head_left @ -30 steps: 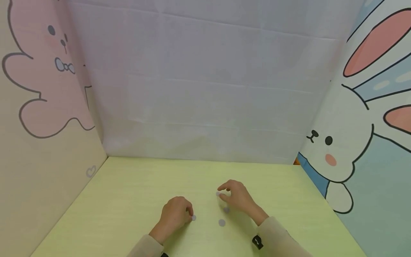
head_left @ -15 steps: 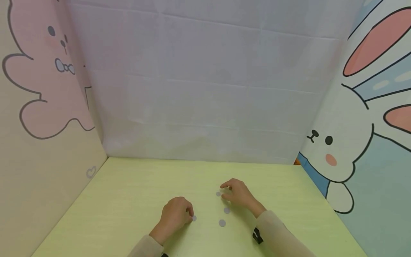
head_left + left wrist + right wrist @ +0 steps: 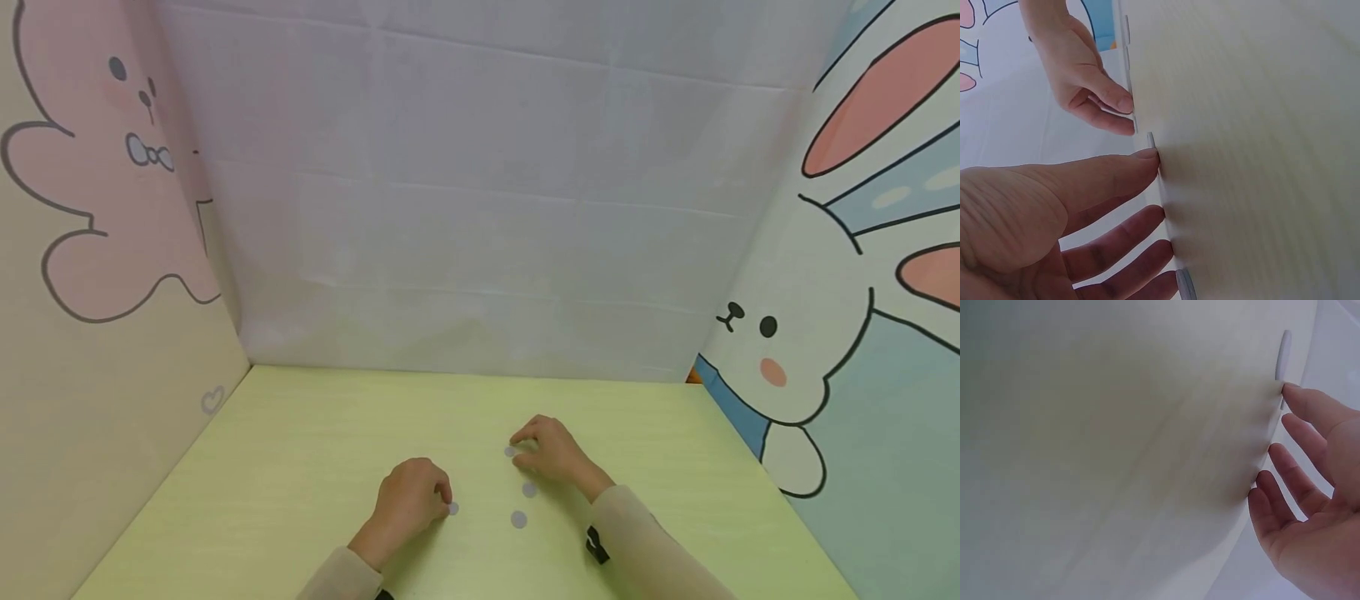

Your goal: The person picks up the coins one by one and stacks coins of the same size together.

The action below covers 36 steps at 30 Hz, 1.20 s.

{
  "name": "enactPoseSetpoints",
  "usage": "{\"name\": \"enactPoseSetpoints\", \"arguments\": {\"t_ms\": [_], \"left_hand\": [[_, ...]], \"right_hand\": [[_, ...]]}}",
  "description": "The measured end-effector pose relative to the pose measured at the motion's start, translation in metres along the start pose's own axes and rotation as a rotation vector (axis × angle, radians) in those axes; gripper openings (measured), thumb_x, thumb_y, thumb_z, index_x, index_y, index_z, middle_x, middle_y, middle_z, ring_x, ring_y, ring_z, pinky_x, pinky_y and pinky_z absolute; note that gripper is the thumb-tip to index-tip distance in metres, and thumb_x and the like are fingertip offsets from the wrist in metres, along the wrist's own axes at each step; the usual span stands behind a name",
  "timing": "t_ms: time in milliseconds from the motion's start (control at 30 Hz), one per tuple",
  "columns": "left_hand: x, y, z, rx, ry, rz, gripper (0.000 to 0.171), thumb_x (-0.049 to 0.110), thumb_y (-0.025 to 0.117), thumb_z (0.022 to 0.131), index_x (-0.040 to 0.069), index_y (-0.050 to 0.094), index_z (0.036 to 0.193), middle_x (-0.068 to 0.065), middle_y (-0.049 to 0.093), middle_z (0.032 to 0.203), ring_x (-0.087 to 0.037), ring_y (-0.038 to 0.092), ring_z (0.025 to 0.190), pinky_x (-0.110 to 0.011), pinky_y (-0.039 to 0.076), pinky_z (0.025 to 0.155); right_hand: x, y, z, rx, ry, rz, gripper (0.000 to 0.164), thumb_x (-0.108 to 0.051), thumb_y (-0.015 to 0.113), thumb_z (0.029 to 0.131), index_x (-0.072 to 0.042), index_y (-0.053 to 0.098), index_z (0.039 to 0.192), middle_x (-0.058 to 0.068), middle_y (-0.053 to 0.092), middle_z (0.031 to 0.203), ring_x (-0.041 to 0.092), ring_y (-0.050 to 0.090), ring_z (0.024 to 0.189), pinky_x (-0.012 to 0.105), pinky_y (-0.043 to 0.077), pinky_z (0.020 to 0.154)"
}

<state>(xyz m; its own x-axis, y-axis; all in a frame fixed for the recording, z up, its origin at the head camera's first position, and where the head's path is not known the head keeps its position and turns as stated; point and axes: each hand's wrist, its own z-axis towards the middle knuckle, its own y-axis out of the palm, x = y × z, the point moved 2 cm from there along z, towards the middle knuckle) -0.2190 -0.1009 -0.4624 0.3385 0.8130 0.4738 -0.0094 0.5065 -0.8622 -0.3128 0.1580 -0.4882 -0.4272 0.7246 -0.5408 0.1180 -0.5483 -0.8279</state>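
Note:
Flat grey discs lie on the pale yellow table. My left hand (image 3: 408,498) pinches the edge of a small disc (image 3: 453,508) between thumb and index finger; in the left wrist view the thumb presses on that disc (image 3: 1151,140). Near its little finger is another disc (image 3: 1185,285), which the hand hides in the head view. Thumb and index finger of my right hand (image 3: 553,450) stand apart, either side of a small disc (image 3: 510,452) lying flat. In the right wrist view the right hand (image 3: 1319,469) has its fingertips along the tabletop.
Two more grey discs, one middle-sized (image 3: 529,490) and one larger (image 3: 519,520), lie between the hands, toward the right forearm. A white back sheet (image 3: 480,208) and printed side panels, one showing a rabbit (image 3: 787,358), enclose the table (image 3: 322,417).
My right hand drew back slightly from the far disc, then moved forward again, with thumb and index finger around it. The left hand and the discs have stayed in place.

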Motion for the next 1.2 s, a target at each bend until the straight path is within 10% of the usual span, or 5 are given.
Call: {"name": "enactPoseSetpoints", "arguments": {"t_ms": [1200], "left_hand": [[-0.0034, 0.0026, 0.0031, -0.027, -0.015, 0.012, 0.022, 0.013, 0.095, 0.076, 0.019, 0.075, 0.070, 0.006, 0.067, 0.082, -0.012, 0.056, 0.075, -0.031, 0.049, 0.060]], "right_hand": [[-0.0071, 0.0013, 0.0061, 0.031, 0.060, -0.008, 0.009, -0.018, 0.087, 0.090, -0.012, 0.085, 0.096, 0.002, 0.071, 0.102, 0.025, 0.065, 0.100, 0.052, 0.053, 0.097]]}}
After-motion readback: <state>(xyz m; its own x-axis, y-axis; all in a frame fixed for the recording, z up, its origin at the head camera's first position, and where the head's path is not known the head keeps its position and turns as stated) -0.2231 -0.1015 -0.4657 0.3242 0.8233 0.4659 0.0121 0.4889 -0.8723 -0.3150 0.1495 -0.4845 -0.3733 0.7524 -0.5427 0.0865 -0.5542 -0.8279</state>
